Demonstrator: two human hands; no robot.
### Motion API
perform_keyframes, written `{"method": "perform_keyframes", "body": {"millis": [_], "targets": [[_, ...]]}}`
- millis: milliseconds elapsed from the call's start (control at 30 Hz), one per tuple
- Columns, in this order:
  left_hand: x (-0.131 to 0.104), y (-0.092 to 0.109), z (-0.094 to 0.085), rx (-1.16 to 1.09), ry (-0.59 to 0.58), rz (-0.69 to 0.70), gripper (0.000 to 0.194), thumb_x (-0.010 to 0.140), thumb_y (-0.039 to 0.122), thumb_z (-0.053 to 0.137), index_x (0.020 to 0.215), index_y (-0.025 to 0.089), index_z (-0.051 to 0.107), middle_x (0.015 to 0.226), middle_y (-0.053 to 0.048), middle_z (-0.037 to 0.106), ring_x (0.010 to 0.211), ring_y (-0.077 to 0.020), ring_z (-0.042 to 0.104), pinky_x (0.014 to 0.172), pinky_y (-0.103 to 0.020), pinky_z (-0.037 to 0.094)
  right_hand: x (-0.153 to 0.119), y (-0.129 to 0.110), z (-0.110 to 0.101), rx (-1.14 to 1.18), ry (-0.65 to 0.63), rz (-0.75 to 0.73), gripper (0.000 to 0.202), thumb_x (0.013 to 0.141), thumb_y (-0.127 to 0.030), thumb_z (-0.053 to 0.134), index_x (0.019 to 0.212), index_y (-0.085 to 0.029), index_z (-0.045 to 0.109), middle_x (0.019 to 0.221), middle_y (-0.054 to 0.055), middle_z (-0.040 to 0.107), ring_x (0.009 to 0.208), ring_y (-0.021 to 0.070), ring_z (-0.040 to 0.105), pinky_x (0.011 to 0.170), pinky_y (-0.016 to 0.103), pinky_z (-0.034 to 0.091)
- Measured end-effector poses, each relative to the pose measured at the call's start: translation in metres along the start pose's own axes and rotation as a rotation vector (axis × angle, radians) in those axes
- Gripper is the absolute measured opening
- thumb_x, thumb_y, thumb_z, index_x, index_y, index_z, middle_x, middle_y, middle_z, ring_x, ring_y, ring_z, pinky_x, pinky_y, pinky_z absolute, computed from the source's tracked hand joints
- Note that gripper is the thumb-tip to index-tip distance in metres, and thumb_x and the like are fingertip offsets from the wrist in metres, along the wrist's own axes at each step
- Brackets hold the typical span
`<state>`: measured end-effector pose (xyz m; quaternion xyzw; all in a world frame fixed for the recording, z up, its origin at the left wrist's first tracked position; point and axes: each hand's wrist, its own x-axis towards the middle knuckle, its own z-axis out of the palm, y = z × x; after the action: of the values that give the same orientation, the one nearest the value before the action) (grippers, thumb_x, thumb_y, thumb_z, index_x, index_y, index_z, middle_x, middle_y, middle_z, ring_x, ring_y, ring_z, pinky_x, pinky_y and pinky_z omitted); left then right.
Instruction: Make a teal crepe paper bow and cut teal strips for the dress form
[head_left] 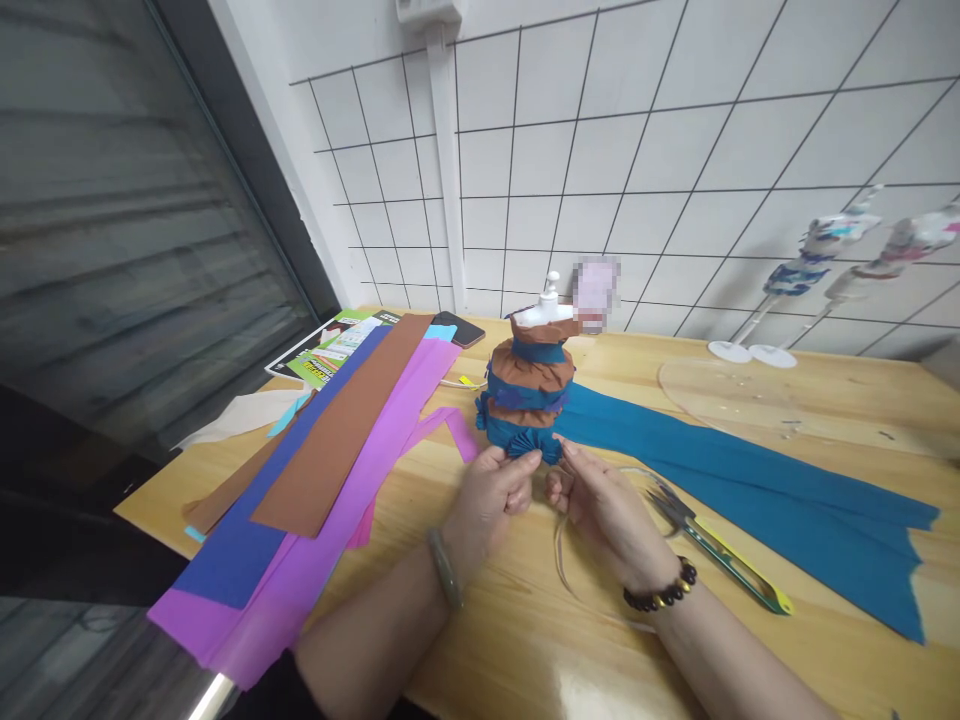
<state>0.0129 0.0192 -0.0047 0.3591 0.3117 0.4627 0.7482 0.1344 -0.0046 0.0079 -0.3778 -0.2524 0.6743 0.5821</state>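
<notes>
A small dress form (531,372), wrapped in bands of brown and blue crepe paper, stands upright on the wooden table (480,620). Pleated teal paper (534,443) fans out at its lower front. My left hand (495,497) pinches the lower edge of these pleats from the left, fingers closed. My right hand (600,495) grips the pleats' right end between thumb and finger. From the form's right side a long teal strip (735,470) runs across the table. Yellow-green thread snips (720,550) lie right of my right hand, beside a thin pale cord (561,560).
Brown (352,430), blue (247,540) and purple (300,580) paper strips overlap on the left. Behind them lie a dark phone (459,330) and printed sheets. Two decorated forms on stands (795,275) are at the back right, near a clear round sheet (720,395). A gridded wall rises behind.
</notes>
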Motion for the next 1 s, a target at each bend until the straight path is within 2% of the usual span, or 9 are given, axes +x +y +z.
{"method": "perform_keyframes", "body": {"millis": [133,300,433,567,767,900,1000], "targets": [[0.003,-0.002,-0.001,0.031,0.016,0.014,0.041,0.068,0.036,0.067,0.057,0.018,0.032,0.038,0.011,0.027,0.034,-0.0019,0.022,0.041,-0.023,0.013,-0.001,0.000,0.000,0.020,-0.003,0.006,0.023,0.069,-0.035,0.069,0.085,-0.018,0.067,0.062,-0.003,0.057,0.055,0.0083,0.050,0.052,0.020,0.041],[0.001,-0.001,-0.002,0.020,-0.012,0.001,0.036,0.070,0.034,0.066,0.062,0.018,0.035,0.040,0.012,0.028,0.034,-0.0020,0.022,0.040,-0.022,0.011,0.000,-0.001,-0.002,0.039,0.020,0.008,0.026,0.071,-0.035,0.068,0.091,-0.018,0.067,0.068,-0.003,0.061,0.055,0.0075,0.051,0.052,0.019,0.044],[-0.002,0.000,-0.003,-0.003,-0.035,-0.022,0.031,0.069,0.033,0.068,0.072,0.017,0.042,0.048,0.011,0.035,0.035,-0.0009,0.022,0.040,-0.021,0.012,0.001,-0.006,-0.008,0.046,0.071,0.000,0.026,0.073,-0.034,0.067,0.094,-0.020,0.066,0.084,-0.001,0.064,0.056,0.0063,0.053,0.051,0.018,0.046],[-0.002,0.000,-0.004,-0.013,-0.015,-0.024,0.035,0.069,0.035,0.068,0.065,0.018,0.038,0.043,0.011,0.030,0.035,-0.0016,0.023,0.040,-0.021,0.013,0.000,-0.012,-0.013,0.041,0.115,-0.005,0.026,0.073,-0.033,0.067,0.096,-0.021,0.065,0.093,0.001,0.065,0.055,0.0050,0.052,0.049,0.017,0.047],[-0.002,-0.001,-0.003,-0.091,0.004,-0.010,0.040,0.071,0.032,0.066,0.061,0.018,0.030,0.044,0.010,0.032,0.036,-0.0018,0.027,0.040,-0.020,0.014,-0.001,-0.009,-0.009,0.022,0.110,-0.016,0.028,0.071,-0.029,0.070,0.096,-0.021,0.064,0.090,0.000,0.065,0.053,0.0038,0.052,0.048,0.015,0.047],[-0.001,-0.001,-0.002,-0.114,-0.006,0.000,0.042,0.071,0.033,0.066,0.060,0.018,0.028,0.044,0.010,0.032,0.036,-0.0016,0.027,0.041,-0.020,0.016,0.000,-0.002,-0.002,0.018,0.036,-0.009,0.042,0.063,-0.020,0.076,0.102,-0.022,0.061,0.072,-0.005,0.062,0.050,0.0034,0.051,0.047,0.014,0.044],[-0.001,-0.001,-0.002,-0.133,-0.022,-0.029,0.041,0.071,0.034,0.066,0.060,0.018,0.030,0.044,0.010,0.033,0.036,-0.0015,0.027,0.040,-0.020,0.015,0.001,0.001,0.004,0.036,-0.021,0.015,0.045,0.061,-0.019,0.078,0.102,-0.024,0.061,0.063,-0.007,0.058,0.048,0.0035,0.050,0.048,0.015,0.043]]}}
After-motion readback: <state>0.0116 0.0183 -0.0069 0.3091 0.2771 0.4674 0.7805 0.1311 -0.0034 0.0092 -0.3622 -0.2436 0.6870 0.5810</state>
